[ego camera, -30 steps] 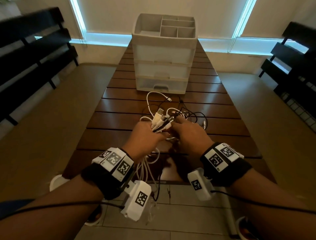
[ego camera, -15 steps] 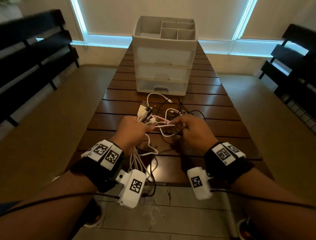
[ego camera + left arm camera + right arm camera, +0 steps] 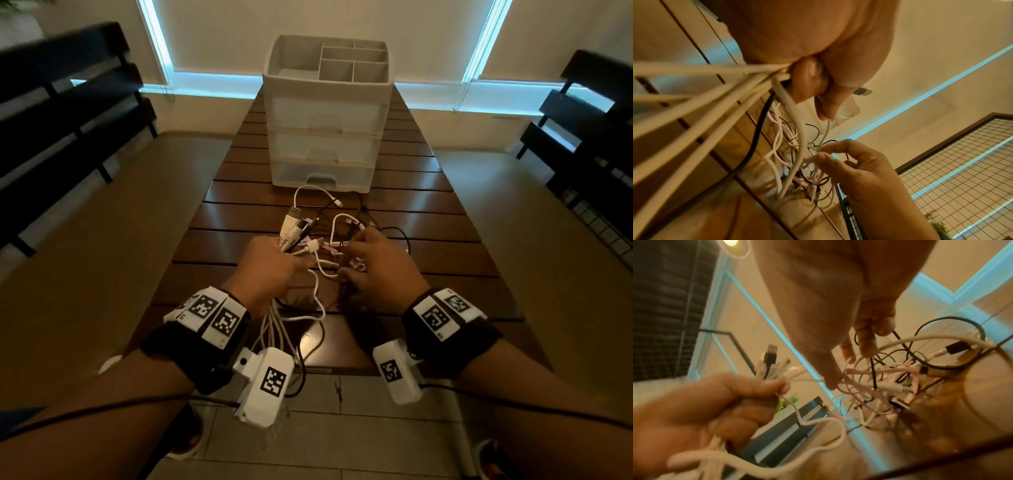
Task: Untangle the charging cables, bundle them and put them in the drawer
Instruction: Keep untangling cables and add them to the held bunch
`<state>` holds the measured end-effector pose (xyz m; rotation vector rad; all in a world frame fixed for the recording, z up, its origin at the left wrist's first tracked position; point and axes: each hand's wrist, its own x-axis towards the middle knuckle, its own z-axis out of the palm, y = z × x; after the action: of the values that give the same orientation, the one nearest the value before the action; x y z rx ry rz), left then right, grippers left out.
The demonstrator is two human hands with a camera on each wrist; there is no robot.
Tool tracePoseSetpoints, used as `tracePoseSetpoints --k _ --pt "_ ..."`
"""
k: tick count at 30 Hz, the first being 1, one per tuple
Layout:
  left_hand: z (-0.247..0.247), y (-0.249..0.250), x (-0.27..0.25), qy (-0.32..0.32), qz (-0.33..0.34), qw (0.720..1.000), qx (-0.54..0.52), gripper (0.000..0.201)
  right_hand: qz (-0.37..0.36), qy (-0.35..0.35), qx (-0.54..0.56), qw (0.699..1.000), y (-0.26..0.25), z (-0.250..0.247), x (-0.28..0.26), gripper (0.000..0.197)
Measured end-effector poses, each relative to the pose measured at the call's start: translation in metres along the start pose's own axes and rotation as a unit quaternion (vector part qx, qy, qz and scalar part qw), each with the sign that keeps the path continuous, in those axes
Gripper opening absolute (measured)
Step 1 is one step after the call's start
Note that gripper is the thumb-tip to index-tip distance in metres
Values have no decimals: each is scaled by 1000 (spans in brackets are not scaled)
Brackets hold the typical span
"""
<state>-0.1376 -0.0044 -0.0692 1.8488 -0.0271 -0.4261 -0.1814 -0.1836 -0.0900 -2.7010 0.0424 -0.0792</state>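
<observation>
On the slatted wooden table lies a tangle of white, pink and black charging cables. My left hand grips a bunch of white and black cables, whose USB plugs stick up from the fist. Their long strands hang over the table's near edge. My right hand is in the tangle, thumb and forefinger pinching a thin white cable that runs to the left hand. In the right wrist view the right hand's fingers hook among the loops. The white drawer unit stands behind, its drawers closed.
The drawer unit has an open compartment tray on top and a handle on the bottom drawer. Dark benches stand left and right of the table. The table's near edge is just under my wrists.
My left hand has pulled its bunch of plugs to the left, away from the right hand. A white strand now stretches between the hands. The right hand has stayed in the tangle.
</observation>
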Motion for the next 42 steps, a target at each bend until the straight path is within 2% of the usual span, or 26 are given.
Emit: tracePoseSetpoints --k 4,6,8,10,13,16,18,19,21,22,24,25,28,31,35,37,40,42 --pt "-10 1 6 38 -11 999 -14 9 54 68 -35 996 15 -6 4 11" --pt "-19 4 10 48 -24 997 -47 12 88 92 -22 992 23 -12 7 9" --pt "-24 9 11 41 -35 993 -101 10 93 97 -14 991 24 -13 7 13" --pt "-25 10 11 25 -43 992 -115 14 50 99 -9 994 18 -9 5 21" --pt "-24 7 12 -10 -41 995 -92 11 -59 94 31 993 2 -3 1 30" --pt "-25 7 9 -79 -30 994 -68 9 -99 19 122 987 -15 -2 -4 43" --pt "-26 7 7 -110 -19 992 -61 7 -92 -19 148 985 -19 -5 -6 31" --pt "-27 8 6 -105 -17 992 -66 8 -89 -35 149 984 -18 -8 -7 21" --pt "-32 8 8 -75 -18 993 -91 13 -92 -96 124 983 -14 -16 -10 11" --pt "-35 8 9 -70 -22 992 -104 12 -90 -156 102 978 -13 -20 -14 10" --pt "-42 9 12 -80 -28 988 -129 13 -89 -287 51 953 -15 -21 -24 12" --pt "-45 9 13 -85 -26 986 -139 15 -96 -328 25 939 -16 -20 -28 13" --pt "-47 6 16 -108 -19 982 -155 24 -82 -399 -5 913 -23 -13 -36 15" --pt "-44 3 12 -176 -36 974 -141 26 -39 -400 9 916 -23 -15 -36 14" --pt "-40 0 7 -255 -51 961 -93 27 -48 -234 1 971 -16 -20 -26 10" --pt "-34 -3 4 -271 -54 957 -86 26 -40 -208 35 977 -17 -14 -24 24" --pt "-19 -9 -3 -275 -48 958 -68 24 -43 -303 48 951 -25 -7 -31 38" --pt "-11 -12 -4 -230 -37 971 -48 18 -45 -374 24 926 -27 -6 -35 31"
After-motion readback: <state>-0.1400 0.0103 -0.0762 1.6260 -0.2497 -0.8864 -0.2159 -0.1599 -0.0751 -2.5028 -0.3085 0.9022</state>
